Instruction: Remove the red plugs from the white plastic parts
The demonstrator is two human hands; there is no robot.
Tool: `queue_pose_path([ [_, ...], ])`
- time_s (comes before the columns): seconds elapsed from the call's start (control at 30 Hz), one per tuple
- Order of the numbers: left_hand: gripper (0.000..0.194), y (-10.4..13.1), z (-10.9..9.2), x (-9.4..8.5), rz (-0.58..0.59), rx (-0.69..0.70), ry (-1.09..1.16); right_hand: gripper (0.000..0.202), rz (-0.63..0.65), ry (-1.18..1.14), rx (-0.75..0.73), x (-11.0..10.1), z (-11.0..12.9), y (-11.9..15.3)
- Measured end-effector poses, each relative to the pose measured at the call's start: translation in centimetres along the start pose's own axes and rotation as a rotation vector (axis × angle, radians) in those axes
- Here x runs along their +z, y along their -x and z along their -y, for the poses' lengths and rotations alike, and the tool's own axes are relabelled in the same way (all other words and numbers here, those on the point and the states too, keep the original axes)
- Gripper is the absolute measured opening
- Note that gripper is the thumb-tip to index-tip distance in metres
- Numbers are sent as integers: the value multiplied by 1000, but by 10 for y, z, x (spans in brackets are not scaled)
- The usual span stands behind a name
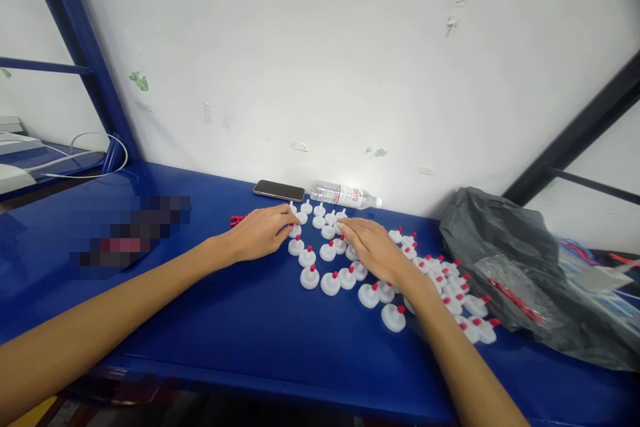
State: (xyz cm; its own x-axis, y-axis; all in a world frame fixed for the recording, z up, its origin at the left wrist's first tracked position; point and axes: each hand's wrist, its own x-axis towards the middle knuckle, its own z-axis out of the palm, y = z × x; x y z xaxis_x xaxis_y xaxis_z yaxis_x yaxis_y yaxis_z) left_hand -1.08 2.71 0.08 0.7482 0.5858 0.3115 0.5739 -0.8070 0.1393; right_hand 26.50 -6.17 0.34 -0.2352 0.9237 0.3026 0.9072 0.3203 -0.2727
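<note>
White round nozzle caps are spread over the blue table [240,333]; many carry small red tips, such as the front cap [309,277]. My left hand [263,232] is closed, its fingertips pinching at a white nozzle cap [295,231] on the left side of the group. A few loose red tips [237,220] lie just behind that hand, partly covered by it. My right hand [374,248] is also closed, with thumb and fingers at another white cap [339,227] near the middle. Several caps without red tips, like the white cap [319,221], stand between and beyond the hands.
Against the wall lie a phone [279,191] and a clear water bottle [345,195]. A dark plastic bag [470,227] sits at the right, with a clear bag of red pieces [517,297] on it. Many red-tipped caps [453,287] crowd beside my right forearm. A blurred dark item [135,233] lies left.
</note>
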Motion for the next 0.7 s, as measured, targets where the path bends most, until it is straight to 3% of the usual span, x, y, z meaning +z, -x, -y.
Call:
queue_pose_path([
  [0.2, 43, -1, -5, -3, -36, -18, 14, 47, -96, 18, -61, -4, 2, -1],
  [0.37, 41, -5, 19, -21, -85, -216, -233, 30, -332, 113, -70, -18, 2, 0],
  [0.47, 38, -5, 35, -30, -20, -367, -311, 26, -417, 119, -40, -23, 1, 3],
  [0.7, 32, -3, 40, -30, 95, -501, -300, 21, -361, 72, -10, -19, -1, 5],
])
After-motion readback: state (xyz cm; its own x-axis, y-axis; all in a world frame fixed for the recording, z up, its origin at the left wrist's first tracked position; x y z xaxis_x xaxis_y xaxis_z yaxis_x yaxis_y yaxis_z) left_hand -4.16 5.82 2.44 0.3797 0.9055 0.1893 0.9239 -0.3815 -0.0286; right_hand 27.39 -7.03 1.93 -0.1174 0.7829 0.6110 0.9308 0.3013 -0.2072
